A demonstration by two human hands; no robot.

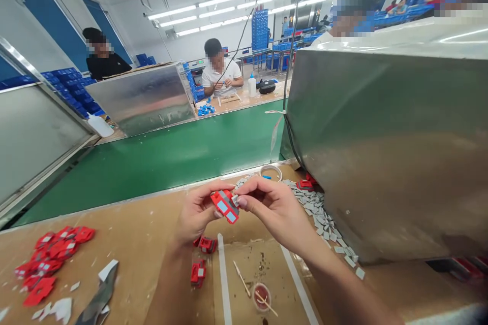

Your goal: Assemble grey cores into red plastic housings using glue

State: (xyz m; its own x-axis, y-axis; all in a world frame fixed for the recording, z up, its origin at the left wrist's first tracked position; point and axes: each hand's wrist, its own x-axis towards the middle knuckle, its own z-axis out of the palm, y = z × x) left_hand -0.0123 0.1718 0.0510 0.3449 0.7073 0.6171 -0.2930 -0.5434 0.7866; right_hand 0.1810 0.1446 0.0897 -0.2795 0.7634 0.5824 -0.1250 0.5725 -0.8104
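Red plastic part [225,205] with pale blue patches sat pinched between my left hand [196,213] and right hand [272,205], both closed on it with fingertips, above more red parts [202,256] lying just beneath my left wrist.
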